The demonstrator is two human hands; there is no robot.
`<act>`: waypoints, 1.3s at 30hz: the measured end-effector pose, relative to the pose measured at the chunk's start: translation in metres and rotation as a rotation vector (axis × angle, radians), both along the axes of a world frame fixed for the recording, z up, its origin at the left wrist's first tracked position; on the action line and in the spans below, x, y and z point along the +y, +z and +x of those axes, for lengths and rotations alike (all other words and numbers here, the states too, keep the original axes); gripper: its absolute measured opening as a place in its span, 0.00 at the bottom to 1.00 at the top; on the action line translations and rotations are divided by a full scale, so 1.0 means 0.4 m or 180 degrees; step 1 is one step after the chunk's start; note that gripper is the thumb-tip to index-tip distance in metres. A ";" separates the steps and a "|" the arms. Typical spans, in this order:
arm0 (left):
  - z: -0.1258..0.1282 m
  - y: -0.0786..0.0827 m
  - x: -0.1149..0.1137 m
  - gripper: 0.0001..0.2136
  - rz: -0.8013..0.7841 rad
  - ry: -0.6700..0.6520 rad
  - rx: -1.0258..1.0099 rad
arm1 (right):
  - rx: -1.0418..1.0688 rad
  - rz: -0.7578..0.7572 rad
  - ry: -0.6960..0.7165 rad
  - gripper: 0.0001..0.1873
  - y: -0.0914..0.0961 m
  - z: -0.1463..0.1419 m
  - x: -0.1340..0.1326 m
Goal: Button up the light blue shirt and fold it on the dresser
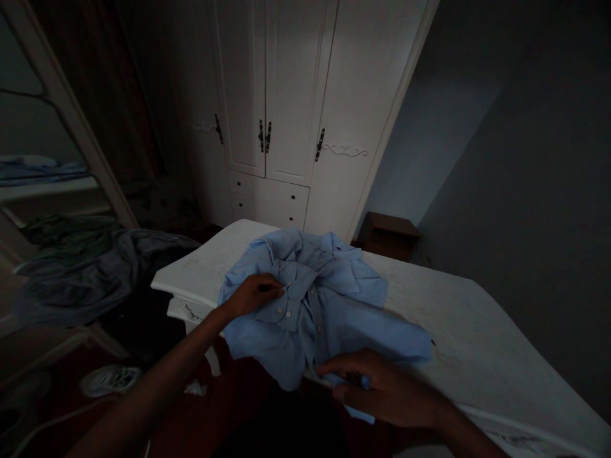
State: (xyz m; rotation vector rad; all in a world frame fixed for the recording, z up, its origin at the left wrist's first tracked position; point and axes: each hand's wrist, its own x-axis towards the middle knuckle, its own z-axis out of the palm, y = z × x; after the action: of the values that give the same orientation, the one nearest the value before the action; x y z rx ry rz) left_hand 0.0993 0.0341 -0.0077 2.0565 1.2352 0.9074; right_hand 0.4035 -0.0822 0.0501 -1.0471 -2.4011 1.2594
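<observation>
Several garments [90,273] are heaped at the far left, dark grey and green; from where I stand, a white shoe [111,380] is visible on the red floor [243,375] below them. Proceeding right, the person's left hand [252,294] has its grip narrow: thumb and fingertips pinch the fabric of a blue shirt [331,305] near two pale buttons [287,313]. A white wardrobe [291,83] with dark handles [320,145] stands behind. The shirt lies crumpled across the white worktop [458,324], its lower part hanging over the near edge. Further right, the right hand [367,385] is at that edge, its grip closed on blue fabric of the shirt between thumb and fingers. Beyond the worktop's far edge, a brown open-fronted cabinet [392,224] stands near the wall [525,191].
</observation>
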 end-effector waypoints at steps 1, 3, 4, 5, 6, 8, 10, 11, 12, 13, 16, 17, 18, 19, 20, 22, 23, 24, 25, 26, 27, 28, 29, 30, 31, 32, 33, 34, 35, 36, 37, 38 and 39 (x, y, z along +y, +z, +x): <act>0.000 0.002 -0.001 0.14 -0.0009 0.0013 -0.0009 | 0.0022 0.0010 -0.0005 0.18 0.000 0.000 -0.001; 0.002 0.006 -0.003 0.15 -0.0024 0.0010 -0.0031 | 0.0039 0.0006 -0.0019 0.18 -0.001 0.001 -0.002; 0.003 0.008 -0.004 0.15 -0.0030 0.0006 -0.0040 | 0.0033 -0.0008 -0.0023 0.18 -0.001 0.001 -0.002; 0.004 0.011 -0.005 0.15 -0.0031 0.0007 -0.0053 | 0.0019 -0.0027 -0.0024 0.18 -0.003 0.002 -0.002; 0.004 0.012 -0.005 0.15 -0.0031 0.0011 -0.0064 | 0.0006 -0.0044 -0.0020 0.18 -0.004 0.002 -0.002; 0.005 0.015 -0.003 0.14 -0.0049 0.0004 -0.0074 | -0.0011 -0.0058 0.0002 0.18 -0.008 0.003 0.000; 0.004 0.018 0.003 0.14 -0.0123 -0.0017 -0.0074 | 0.0012 -0.0049 0.0035 0.18 -0.011 0.003 0.003; 0.003 0.020 0.006 0.14 -0.0184 -0.0037 -0.0056 | 0.0036 -0.0047 0.0056 0.18 -0.012 0.003 0.004; 0.003 0.025 0.008 0.14 -0.0243 -0.0056 -0.0026 | 0.0058 -0.0052 0.0074 0.18 -0.013 0.003 0.006; 0.004 0.031 0.009 0.13 -0.0289 -0.0069 0.0011 | 0.0071 -0.0063 0.0085 0.18 -0.014 0.003 0.008; 0.014 0.067 0.002 0.13 -0.0307 -0.0060 0.0130 | 0.0061 -0.0099 0.0086 0.17 -0.016 0.005 0.012; 0.020 0.085 -0.004 0.13 -0.0277 -0.0024 0.0163 | 0.0064 -0.0111 0.0081 0.17 -0.016 0.005 0.013; 0.028 0.104 -0.012 0.12 -0.0230 0.0033 0.0186 | 0.0080 -0.0130 0.0077 0.17 -0.017 0.006 0.013; 0.039 0.126 -0.021 0.12 -0.0166 0.0103 0.0191 | 0.0109 -0.0165 0.0071 0.17 -0.018 0.007 0.014; 0.052 0.148 -0.030 0.12 -0.0090 0.0175 0.0171 | 0.0146 -0.0215 0.0054 0.18 -0.020 0.007 0.014; 0.085 0.192 -0.049 0.12 0.0053 0.0260 0.0045 | 0.0250 -0.0365 -0.0033 0.22 -0.025 0.005 0.015; 0.106 0.210 -0.057 0.12 0.0095 0.0252 -0.0053 | 0.0342 -0.0476 -0.0089 0.24 -0.028 0.003 0.015; 0.129 0.226 -0.064 0.12 0.0113 0.0213 -0.0154 | 0.0463 -0.0596 -0.0150 0.27 -0.031 -0.001 0.016; 0.154 0.237 -0.071 0.12 0.0112 0.0156 -0.0254 | 0.0602 -0.0724 -0.0200 0.30 -0.034 -0.005 0.017; 0.182 0.245 -0.076 0.12 0.0111 0.0102 -0.0346 | 0.0757 -0.0841 -0.0231 0.31 -0.037 -0.009 0.019; 0.210 0.248 -0.079 0.11 0.0122 0.0047 -0.0418 | 0.0918 -0.0931 -0.0250 0.31 -0.040 -0.015 0.021; 0.239 0.248 -0.082 0.11 0.0161 0.0001 -0.0473 | 0.1055 -0.0977 -0.0264 0.29 -0.044 -0.020 0.024; 0.266 0.245 -0.085 0.10 0.0228 -0.0039 -0.0505 | 0.1159 -0.0973 -0.0292 0.25 -0.048 -0.024 0.028; 0.292 0.241 -0.086 0.09 0.0310 -0.0089 -0.0509 | 0.1241 -0.0939 -0.0336 0.21 -0.052 -0.027 0.032; 0.316 0.236 -0.087 0.09 0.0398 -0.0145 -0.0495 | 0.1321 -0.0899 -0.0393 0.19 -0.057 -0.029 0.037; 0.335 0.231 -0.088 0.08 0.0476 -0.0216 -0.0469 | 0.1391 -0.0865 -0.0470 0.18 -0.064 -0.028 0.042; 0.351 0.228 -0.088 0.08 0.0541 -0.0290 -0.0441 | 0.1460 -0.0851 -0.0543 0.18 -0.071 -0.026 0.048; 0.363 0.225 -0.088 0.09 0.0589 -0.0364 -0.0413 | 0.1544 -0.0852 -0.0598 0.18 -0.078 -0.023 0.053; 0.370 0.223 -0.088 0.11 0.0616 -0.0436 -0.0386 | 0.1639 -0.0862 -0.0641 0.18 -0.085 -0.017 0.059; 0.372 0.221 -0.087 0.13 0.0618 -0.0508 -0.0372 | 0.1717 -0.0868 -0.0665 0.19 -0.091 -0.011 0.065; 0.371 0.219 -0.085 0.14 0.0603 -0.0555 -0.0396 | 0.1780 -0.0866 -0.0688 0.18 -0.096 -0.004 0.071; 0.366 0.216 -0.081 0.14 0.0574 -0.0581 -0.0448 | 0.1843 -0.0852 -0.0719 0.18 -0.100 0.003 0.076; 0.356 0.212 -0.077 0.14 0.0551 -0.0575 -0.0516 | 0.1920 -0.0832 -0.0761 0.18 -0.102 0.010 0.082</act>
State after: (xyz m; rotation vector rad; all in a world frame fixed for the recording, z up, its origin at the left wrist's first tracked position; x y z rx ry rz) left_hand 0.2419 0.0032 0.0772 2.1390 0.8973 1.1024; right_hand 0.4076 -0.0496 0.0092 -0.8260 -1.6497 1.5523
